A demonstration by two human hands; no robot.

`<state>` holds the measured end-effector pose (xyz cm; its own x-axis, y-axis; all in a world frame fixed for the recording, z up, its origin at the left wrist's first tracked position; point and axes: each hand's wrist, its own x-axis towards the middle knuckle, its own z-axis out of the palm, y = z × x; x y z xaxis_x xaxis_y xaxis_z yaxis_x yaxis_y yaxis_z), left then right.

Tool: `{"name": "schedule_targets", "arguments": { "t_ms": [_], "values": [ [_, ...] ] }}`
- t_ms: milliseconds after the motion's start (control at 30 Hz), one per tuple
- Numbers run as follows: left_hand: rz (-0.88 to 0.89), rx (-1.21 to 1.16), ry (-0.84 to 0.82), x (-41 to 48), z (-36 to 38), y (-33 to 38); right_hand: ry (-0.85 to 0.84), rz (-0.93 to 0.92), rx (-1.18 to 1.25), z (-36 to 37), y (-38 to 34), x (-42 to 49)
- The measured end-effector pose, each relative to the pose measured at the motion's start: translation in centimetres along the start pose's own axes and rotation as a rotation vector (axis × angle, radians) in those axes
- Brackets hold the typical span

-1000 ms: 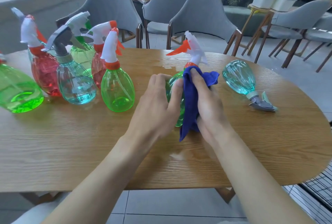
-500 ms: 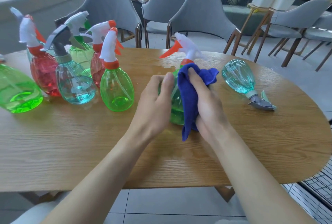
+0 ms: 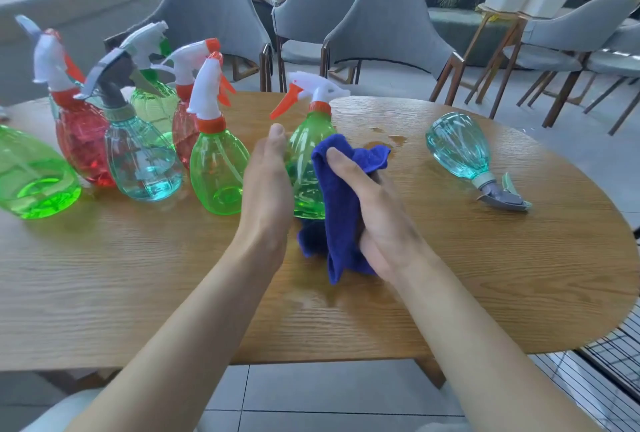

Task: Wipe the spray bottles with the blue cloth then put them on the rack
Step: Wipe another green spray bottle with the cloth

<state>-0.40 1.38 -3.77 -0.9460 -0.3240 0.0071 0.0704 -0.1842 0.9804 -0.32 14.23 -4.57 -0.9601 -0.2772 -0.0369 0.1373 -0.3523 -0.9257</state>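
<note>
A green spray bottle [image 3: 306,161] with a white and orange trigger head stands upright on the wooden table [image 3: 138,275], its nozzle pointing left. My left hand [image 3: 268,185] lies flat against the bottle's left side, fingers straight. My right hand [image 3: 377,220] grips the blue cloth [image 3: 341,196] and presses it on the bottle's right side. The cloth's lower end hangs onto the table. A black wire rack [image 3: 609,352] shows partly at the lower right, below the table edge.
Several bottles stand at the left: a green one [image 3: 218,168], a teal one [image 3: 142,161], a red one [image 3: 81,140] and a large green one [image 3: 31,182]. A teal bottle [image 3: 457,147] lies on its side at the right. Grey chairs [image 3: 388,26] stand behind the table.
The green bottle has turned so its nozzle swung left, and it now stands more upright. My left hand has gone from wrapping the bottle to lying flat on its side. The cloth slid lower.
</note>
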Motion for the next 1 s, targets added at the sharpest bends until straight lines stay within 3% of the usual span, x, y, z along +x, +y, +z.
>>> {"name": "schedule_targets", "arguments": {
  "t_ms": [167,300,400,533,633,833,1000],
  "values": [
    [0.241,0.210,0.053,-0.1,0.0,-0.4,0.099,-0.012,0.080,0.8,-0.3,-0.7],
    [0.346,0.414,-0.052,-1.0,0.1,-0.6,0.172,-0.113,0.062,0.7,-0.9,-0.6],
    [0.275,0.451,-0.076,-1.1,0.2,-0.3,0.237,-0.235,-0.118,0.3,-0.5,-0.6],
    [0.125,0.242,-0.014,-0.7,-0.4,0.4,0.182,-0.268,-0.222,0.3,0.7,-0.7],
    [0.131,0.223,-0.005,-0.6,-0.6,0.2,0.187,-0.348,-0.346,0.3,0.8,0.0],
    [0.177,0.257,-0.182,-1.5,0.3,-0.3,0.187,-0.309,-0.129,-0.3,-0.9,0.5],
    [0.166,0.266,-0.067,-1.3,0.4,-0.3,0.151,-0.331,-0.203,0.0,0.0,0.1]
  ]
}}
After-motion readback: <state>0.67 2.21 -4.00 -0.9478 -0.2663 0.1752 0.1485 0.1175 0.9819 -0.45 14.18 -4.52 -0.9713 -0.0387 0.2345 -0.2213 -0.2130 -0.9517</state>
